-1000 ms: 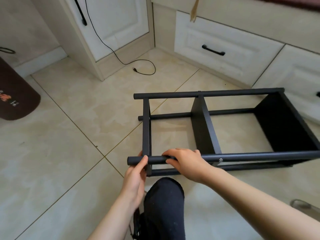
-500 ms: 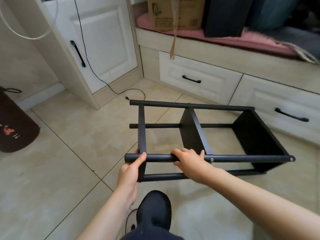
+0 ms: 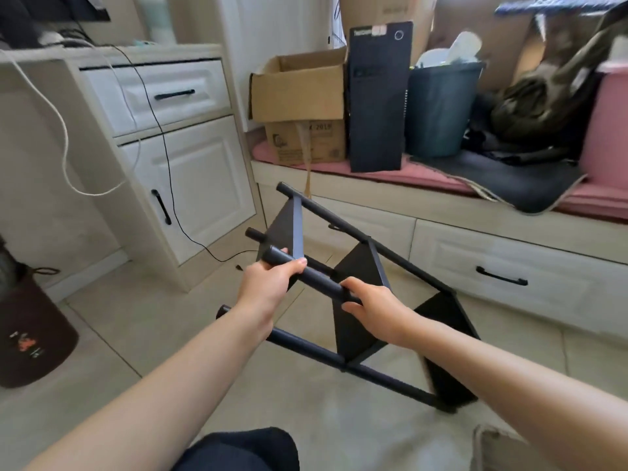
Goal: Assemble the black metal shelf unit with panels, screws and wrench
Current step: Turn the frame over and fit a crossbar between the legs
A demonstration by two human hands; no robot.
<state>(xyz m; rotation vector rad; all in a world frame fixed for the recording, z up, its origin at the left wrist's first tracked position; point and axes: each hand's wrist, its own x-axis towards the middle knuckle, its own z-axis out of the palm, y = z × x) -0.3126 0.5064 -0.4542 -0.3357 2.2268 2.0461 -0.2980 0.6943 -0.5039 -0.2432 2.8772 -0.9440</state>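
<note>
The black metal shelf unit (image 3: pixel 360 283) is tilted up off the tiled floor, its left end raised and its far right end resting low on the floor. It has round black posts and three black panels. My left hand (image 3: pixel 268 283) grips the nearest upper post close to its free end. My right hand (image 3: pixel 373 305) grips the same post a little further along, in front of the middle panel. No screws or wrench show.
A white cabinet (image 3: pixel 190 178) with a trailing black cable stands at the left. A drawer bench (image 3: pixel 503 266) behind carries cardboard boxes (image 3: pixel 299 93), a black computer tower (image 3: pixel 379 96) and a bin. A brown mat (image 3: pixel 30 334) lies at far left. My dark knee (image 3: pixel 238 450) is at the bottom.
The shelf lay flat on its side on the floor; both hands have lifted its left end so it now tilts upward. My view has risen toward the bench.
</note>
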